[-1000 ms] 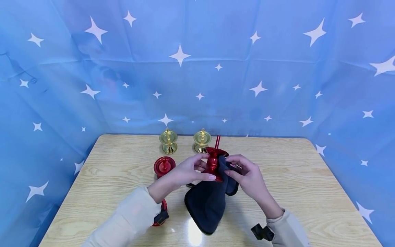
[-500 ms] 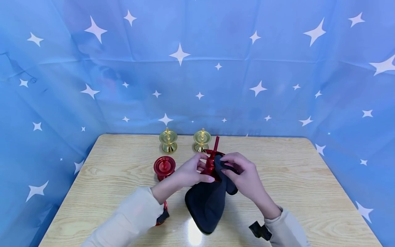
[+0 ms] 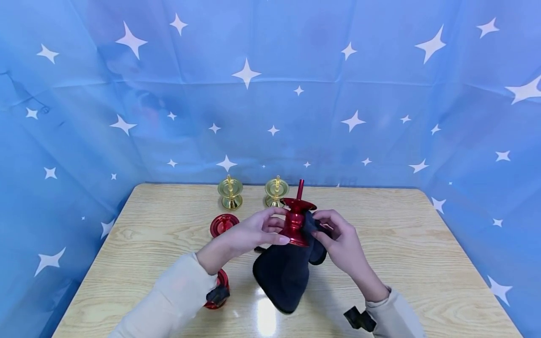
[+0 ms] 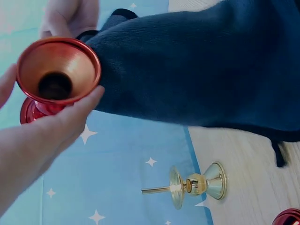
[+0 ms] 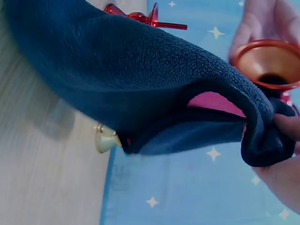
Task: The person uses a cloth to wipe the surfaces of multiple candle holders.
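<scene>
My left hand (image 3: pixel 257 231) grips a shiny red candle holder (image 3: pixel 294 224) between thumb and fingers, slightly tilted, its spike pointing up. In the left wrist view the hollow copper-toned underside of the candle holder's base (image 4: pixel 58 70) faces the camera. My right hand (image 3: pixel 340 238) pinches a bunched edge of a dark navy cloth (image 3: pixel 284 279) against the right side of the candle holder. The rest of the cloth hangs below toward the table, and a pink inner face (image 5: pixel 215 103) shows in its fold in the right wrist view.
Two gold candle holders (image 3: pixel 231 201) stand at the table's back edge. A second red candle holder (image 3: pixel 223 226) stands left, behind my left forearm; a third (image 3: pixel 221 279) sits nearer, partly covered by the sleeve and black wrist device. A starry blue curtain (image 3: pixel 270 103) encloses the wooden table (image 3: pixel 401 244).
The held candle holder dipped and tilted half a second ago, and now stands higher and straighter. My right hand shifted left with the cloth, then back right.
</scene>
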Demonstrator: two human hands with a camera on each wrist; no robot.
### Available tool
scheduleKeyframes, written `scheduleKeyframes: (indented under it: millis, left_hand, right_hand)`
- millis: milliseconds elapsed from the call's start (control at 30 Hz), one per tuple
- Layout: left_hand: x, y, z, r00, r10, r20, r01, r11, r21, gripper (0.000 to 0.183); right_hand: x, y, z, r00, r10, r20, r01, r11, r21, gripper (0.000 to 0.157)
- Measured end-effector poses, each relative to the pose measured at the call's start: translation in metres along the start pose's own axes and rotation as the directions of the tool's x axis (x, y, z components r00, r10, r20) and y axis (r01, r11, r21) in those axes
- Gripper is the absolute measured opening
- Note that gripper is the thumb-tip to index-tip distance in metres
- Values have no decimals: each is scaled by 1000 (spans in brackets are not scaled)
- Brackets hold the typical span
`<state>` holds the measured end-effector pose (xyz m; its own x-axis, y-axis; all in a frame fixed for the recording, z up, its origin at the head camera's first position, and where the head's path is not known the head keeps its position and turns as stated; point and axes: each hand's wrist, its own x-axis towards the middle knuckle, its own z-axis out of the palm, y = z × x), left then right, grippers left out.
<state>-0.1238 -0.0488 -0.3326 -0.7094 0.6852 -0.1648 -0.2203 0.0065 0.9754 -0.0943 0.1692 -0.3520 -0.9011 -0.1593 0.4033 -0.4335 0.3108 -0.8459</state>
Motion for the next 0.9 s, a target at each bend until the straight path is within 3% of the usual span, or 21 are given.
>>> scheduleKeyframes:
  millis: [167,400,533,667,800,900]
  left_hand:
    - [-1,2,1,999,3,51,-3,1000,0,54]
    - [1,-4,5,998,-1,65,-1,999,35,53]
    - [5,-9,10,999,-32,-27,35,995,94,60]
    - [9,-14,15,986,-44,-158,75,978,194,65]
    - [10,-16,16,971,-31,-239,99,956,278,67]
    - [11,-18,14,968,-33,-248,96,964,246,66]
  right_hand:
    - [-2,4,1,999,47,-10,-47,998,51,30]
    - [-4,8,5,999,13,-32,-11,998,68,31]
    - [-5,8,8,999,-40,-35,42,998,45,32]
    - [-4,5,13,990,-135,-36,135,991,-2,36]
    - [-1,-1,17,957,-291,-14,288,950,-120,40]
    - [1,-4,18,925,-380,10,375,907,-190,42]
